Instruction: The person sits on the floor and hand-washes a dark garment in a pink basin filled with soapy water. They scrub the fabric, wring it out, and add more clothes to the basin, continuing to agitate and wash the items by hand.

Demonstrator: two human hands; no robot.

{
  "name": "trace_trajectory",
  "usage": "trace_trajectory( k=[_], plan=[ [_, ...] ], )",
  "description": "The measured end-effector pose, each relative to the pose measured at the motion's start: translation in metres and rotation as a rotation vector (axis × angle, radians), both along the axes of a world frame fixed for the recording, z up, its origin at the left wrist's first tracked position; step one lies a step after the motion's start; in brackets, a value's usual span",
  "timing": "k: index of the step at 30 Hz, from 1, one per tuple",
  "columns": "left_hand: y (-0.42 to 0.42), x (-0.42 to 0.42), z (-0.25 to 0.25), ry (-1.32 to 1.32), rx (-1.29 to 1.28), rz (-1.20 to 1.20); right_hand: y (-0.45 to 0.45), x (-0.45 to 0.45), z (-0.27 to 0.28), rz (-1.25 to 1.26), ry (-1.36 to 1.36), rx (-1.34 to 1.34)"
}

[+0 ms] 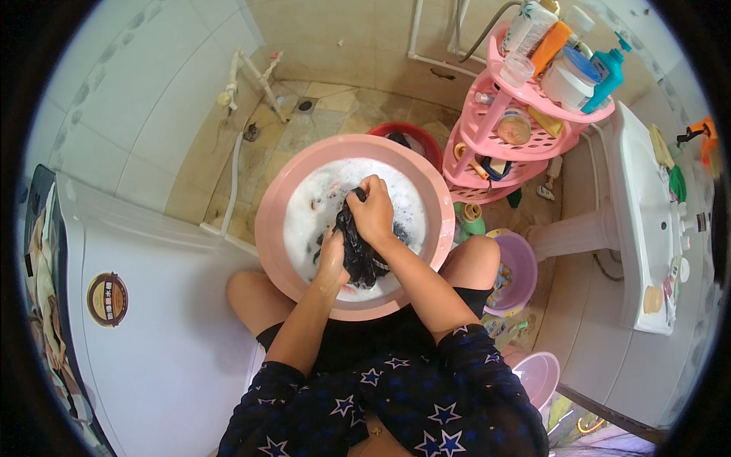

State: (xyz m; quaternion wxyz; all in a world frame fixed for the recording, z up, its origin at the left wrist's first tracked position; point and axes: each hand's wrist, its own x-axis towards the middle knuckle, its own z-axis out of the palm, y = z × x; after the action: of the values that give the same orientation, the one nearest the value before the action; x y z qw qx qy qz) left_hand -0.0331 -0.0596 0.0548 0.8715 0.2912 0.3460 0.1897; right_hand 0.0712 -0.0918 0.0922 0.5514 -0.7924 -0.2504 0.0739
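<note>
A wet black cloth is gathered between my two hands over a large pink plastic basin. White suds cover the water around it. My right hand grips the cloth's upper end, thumb and fingers pinched together. Lower down on the left, my left hand holds the side of the same cloth, its fingers partly hidden by the fabric. The cloth's lower part hangs to the foam near the basin's front wall. Small reddish bits of something show through the suds; what they are I cannot tell.
Behind the basin sits a red basin with dark cloth. A pink shelf rack of bottles and jars stands back right, by a white pedestal sink. A purple basin and green bottle are at right; a white washing machine is at left.
</note>
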Motion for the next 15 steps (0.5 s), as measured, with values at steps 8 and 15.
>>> trace_trajectory(
  k=[8, 15],
  plan=[
    [0.033, -0.018, -0.061, -0.656, 0.174, -0.163, -0.033, -0.081, 0.022, 0.398, -0.442, -0.059],
    [0.013, -0.002, -0.002, -0.016, -0.211, -0.052, -0.002, -0.010, -0.013, 0.012, 0.030, -0.005]
  ],
)
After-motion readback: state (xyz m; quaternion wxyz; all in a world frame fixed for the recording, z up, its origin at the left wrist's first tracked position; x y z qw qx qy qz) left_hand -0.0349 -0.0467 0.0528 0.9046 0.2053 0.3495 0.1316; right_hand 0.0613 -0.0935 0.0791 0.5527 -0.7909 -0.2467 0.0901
